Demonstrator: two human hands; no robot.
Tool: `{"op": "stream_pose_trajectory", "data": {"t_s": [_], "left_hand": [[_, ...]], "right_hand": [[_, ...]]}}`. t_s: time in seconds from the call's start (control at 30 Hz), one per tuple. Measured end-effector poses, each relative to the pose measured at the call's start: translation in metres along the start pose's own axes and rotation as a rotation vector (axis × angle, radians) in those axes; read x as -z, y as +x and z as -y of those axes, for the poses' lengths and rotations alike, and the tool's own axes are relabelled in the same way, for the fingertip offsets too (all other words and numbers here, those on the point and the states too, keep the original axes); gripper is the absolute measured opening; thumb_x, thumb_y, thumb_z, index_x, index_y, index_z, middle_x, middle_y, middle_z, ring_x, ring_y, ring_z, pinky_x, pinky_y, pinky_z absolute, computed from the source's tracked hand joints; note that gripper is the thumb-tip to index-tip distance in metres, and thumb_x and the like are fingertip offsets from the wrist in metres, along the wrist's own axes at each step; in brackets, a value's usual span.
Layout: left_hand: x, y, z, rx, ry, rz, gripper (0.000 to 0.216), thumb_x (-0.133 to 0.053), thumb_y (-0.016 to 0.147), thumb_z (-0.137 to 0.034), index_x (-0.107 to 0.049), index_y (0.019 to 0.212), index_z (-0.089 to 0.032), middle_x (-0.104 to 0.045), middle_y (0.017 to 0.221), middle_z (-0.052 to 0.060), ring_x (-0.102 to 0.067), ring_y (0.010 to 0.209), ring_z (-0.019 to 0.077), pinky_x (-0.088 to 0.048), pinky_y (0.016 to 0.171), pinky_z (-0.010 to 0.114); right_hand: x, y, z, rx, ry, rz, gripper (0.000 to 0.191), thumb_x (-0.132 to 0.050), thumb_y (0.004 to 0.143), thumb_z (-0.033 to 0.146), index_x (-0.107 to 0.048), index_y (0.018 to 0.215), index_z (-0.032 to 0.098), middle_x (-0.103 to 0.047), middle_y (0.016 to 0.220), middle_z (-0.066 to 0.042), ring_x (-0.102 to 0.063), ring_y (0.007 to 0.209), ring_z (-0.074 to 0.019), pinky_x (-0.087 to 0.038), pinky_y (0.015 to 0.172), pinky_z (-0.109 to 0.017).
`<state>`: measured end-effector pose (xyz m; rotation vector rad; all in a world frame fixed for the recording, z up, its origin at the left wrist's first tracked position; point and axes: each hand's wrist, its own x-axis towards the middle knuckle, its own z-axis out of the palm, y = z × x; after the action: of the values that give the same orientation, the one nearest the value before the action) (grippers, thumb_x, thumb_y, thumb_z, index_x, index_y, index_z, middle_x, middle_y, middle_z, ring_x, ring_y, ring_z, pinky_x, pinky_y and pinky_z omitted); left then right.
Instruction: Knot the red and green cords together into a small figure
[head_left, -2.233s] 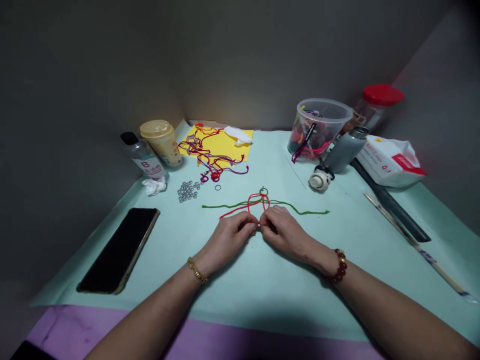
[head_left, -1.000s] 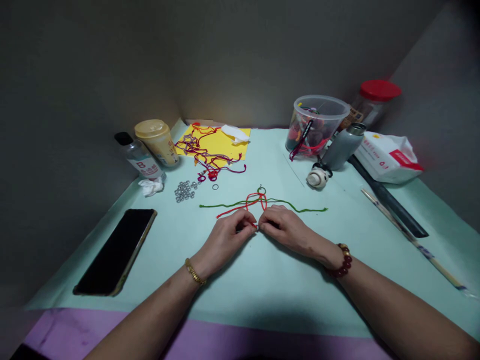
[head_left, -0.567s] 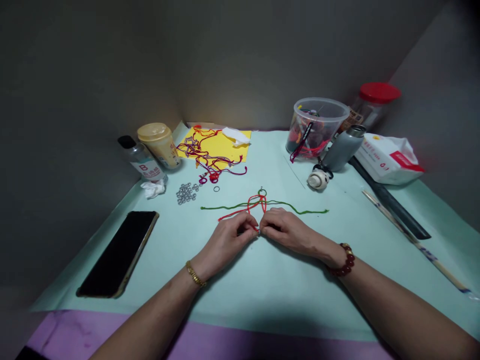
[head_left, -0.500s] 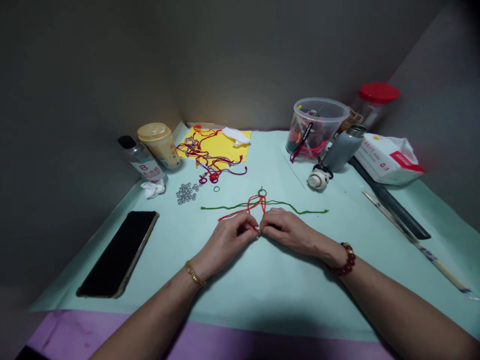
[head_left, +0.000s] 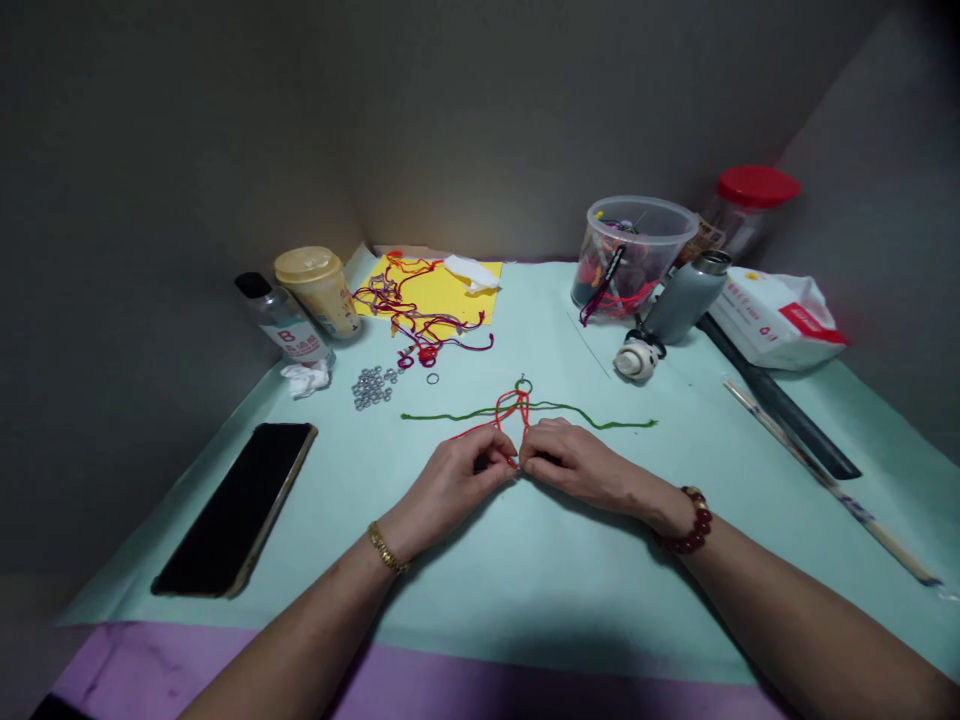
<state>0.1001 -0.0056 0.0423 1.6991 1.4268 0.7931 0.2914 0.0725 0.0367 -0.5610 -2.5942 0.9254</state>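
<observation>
My left grip (head_left: 450, 488) and right grip (head_left: 576, 476) are clenched on the red cord (head_left: 527, 408).
Their fingertips meet just below the green cord (head_left: 450, 414).

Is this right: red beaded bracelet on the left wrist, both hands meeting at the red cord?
No: the head view shows the red beaded bracelet on the right wrist. Left hand and right hand do meet at the red cord.

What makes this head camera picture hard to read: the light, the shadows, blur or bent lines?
In the head view, the wide lens slants the edges of the pale green paper; the wall and the corners fall dark, with a warm glow above the yellow paper; a soft shadow lies near the paper's near edge; the left hand, right hand and thin red thread stay fairly clear, without glare.
</observation>
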Motion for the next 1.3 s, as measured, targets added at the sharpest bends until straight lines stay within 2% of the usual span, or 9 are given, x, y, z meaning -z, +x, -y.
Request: {"op": "stream_pose_trajectory", "data": {"t_s": [0.27,0.5,0.73,0.87,1.0,1.13,1.3], "left_hand": [[0.002,0.001,-0.003,0.017,0.016,0.027,0.011,-0.056,0.087,-0.026,-0.062,0.093,-0.019,-0.060,0.073,-0.002,-0.051,0.066,0.0110,-0.038,0.062,0.022],[0.007,0.000,0.000,0.016,0.000,0.052,0.012,-0.056,0.086,-0.025,-0.063,0.094,-0.019,-0.056,0.070,-0.004,-0.048,0.064,0.0102,-0.036,0.060,0.022],[0.006,0.000,0.000,0.012,-0.054,0.032,0.012,-0.057,0.085,-0.025,-0.061,0.095,-0.018,-0.057,0.070,-0.004,-0.049,0.064,0.0100,-0.036,0.058,0.021],[0.005,0.001,0.003,0.012,-0.064,0.010,0.009,-0.057,0.085,-0.024,-0.060,0.090,-0.018,-0.057,0.071,-0.003,-0.049,0.065,0.0102,-0.037,0.059,0.022],[0.005,0.001,0.004,0.022,-0.040,-0.025,0.004,-0.059,0.082,-0.021,-0.059,0.083,-0.018,-0.056,0.069,-0.005,-0.047,0.063,0.0094,-0.036,0.058,0.021],[0.006,0.001,0.002,0.023,-0.011,-0.013,0.006,-0.059,0.083,-0.023,-0.061,0.083,-0.018,-0.057,0.068,-0.005,-0.048,0.063,0.0098,-0.036,0.058,0.021],[0.007,0.001,0.001,-0.007,0.079,0.029,0.014,-0.055,0.086,-0.021,-0.069,0.087,-0.019,-0.066,0.078,-0.001,-0.056,0.072,0.0126,-0.040,0.067,0.023]], "right_hand": [[-0.003,-0.001,0.006,0.001,-0.084,-0.008,0.018,-0.043,0.087,0.012,-0.046,0.071,0.019,-0.051,0.069,0.000,-0.043,0.070,-0.0151,-0.035,0.073,-0.030],[-0.003,0.000,0.008,-0.010,-0.109,0.011,0.016,-0.043,0.083,0.008,-0.047,0.072,0.019,-0.050,0.068,0.000,-0.042,0.069,-0.0151,-0.035,0.073,-0.031],[-0.003,-0.002,0.005,0.006,-0.027,-0.019,0.016,-0.045,0.093,0.017,-0.055,0.080,0.019,-0.057,0.076,-0.002,-0.048,0.073,-0.0155,-0.037,0.077,-0.032],[-0.005,-0.003,0.011,-0.034,-0.017,-0.108,0.009,-0.051,0.086,0.012,-0.053,0.082,0.019,-0.057,0.076,0.000,-0.047,0.071,-0.0143,-0.038,0.073,-0.029],[-0.012,-0.002,0.012,-0.044,-0.053,-0.149,0.010,-0.062,0.083,0.019,-0.052,0.083,0.019,-0.057,0.078,-0.001,-0.047,0.074,-0.0160,-0.037,0.072,-0.030],[-0.018,-0.001,0.009,-0.042,-0.065,-0.169,0.010,-0.057,0.086,0.017,-0.050,0.079,0.020,-0.057,0.075,-0.002,-0.047,0.073,-0.0159,-0.037,0.072,-0.030],[-0.019,0.000,0.007,-0.053,-0.058,-0.198,0.013,-0.055,0.080,0.009,-0.049,0.076,0.020,-0.056,0.070,0.000,-0.046,0.068,-0.0148,-0.036,0.070,-0.029]]}}
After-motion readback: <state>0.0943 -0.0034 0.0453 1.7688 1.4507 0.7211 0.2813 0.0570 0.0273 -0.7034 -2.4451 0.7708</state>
